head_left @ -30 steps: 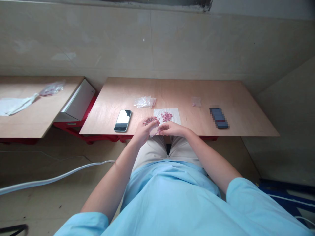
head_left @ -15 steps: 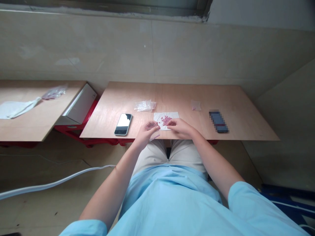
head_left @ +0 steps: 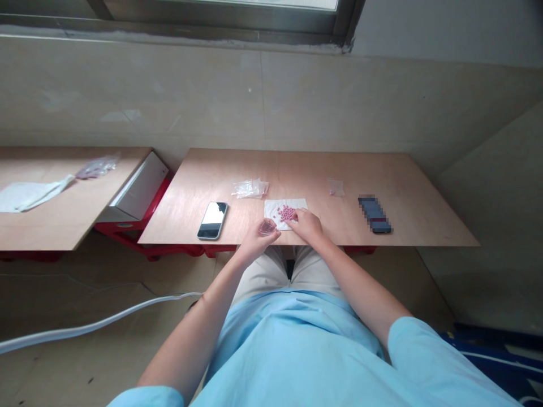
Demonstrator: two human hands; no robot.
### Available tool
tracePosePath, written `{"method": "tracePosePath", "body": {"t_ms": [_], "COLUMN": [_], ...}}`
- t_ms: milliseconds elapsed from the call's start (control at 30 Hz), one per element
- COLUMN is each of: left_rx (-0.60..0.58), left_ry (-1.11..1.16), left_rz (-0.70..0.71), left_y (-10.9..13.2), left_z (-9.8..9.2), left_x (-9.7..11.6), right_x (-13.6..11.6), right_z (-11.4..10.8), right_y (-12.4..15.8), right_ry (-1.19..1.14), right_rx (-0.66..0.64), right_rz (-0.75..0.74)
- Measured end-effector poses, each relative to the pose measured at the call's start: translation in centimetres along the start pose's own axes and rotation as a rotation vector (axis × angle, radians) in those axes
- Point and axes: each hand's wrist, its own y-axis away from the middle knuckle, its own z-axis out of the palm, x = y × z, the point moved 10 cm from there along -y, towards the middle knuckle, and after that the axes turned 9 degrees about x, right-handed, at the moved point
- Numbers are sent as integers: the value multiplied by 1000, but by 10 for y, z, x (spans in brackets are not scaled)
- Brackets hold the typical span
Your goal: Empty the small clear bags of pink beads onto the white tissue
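Small round pink beads [head_left: 287,213] lie in a cluster on a white sheet [head_left: 300,203] close to the table's front edge. In my left hand [head_left: 257,240], just left of the sheet, is a small clear plastic bag [head_left: 267,227] with a pinkish tint, gripped between thumb and fingers. My right hand [head_left: 309,227] rests at the right side of the bead cluster. Its thumb and forefinger are bent together at the beads, and whatever sits between the tips is too small to make out.
Behind the sheet lies a pile of clear bags [head_left: 250,189]. A small bag with pink content [head_left: 336,188] is at the back right. One phone [head_left: 212,220] lies left, a blurred dark device [head_left: 375,215] right. A second table [head_left: 38,232] stands to the left.
My right hand has shifted slightly left and turned over the beads. The left hand has turned, bringing the bag upright against its fingers. The camera view has tilted up a little.
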Motion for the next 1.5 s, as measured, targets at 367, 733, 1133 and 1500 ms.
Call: {"method": "tracePosePath", "body": {"t_ms": [367,733,1133,1500], "left_rx": [28,12,7,1], "left_ry": [18,-49,5,344], "left_rz": [-44,-16,-15,-209], "left_y": [1,2,2,11], "left_z": [1,0,-2,-3], "left_x": [-3,4,7,3], "right_x": [3,-2,-69,-62], "right_z": [3,-2,-73,-44], "right_y": [-4,-2,-7,6], "right_ry": [-48,-33,-724,-683], "right_rx": [-38,-41,61,-144], "right_rz": [-2,27,-79,-81]}}
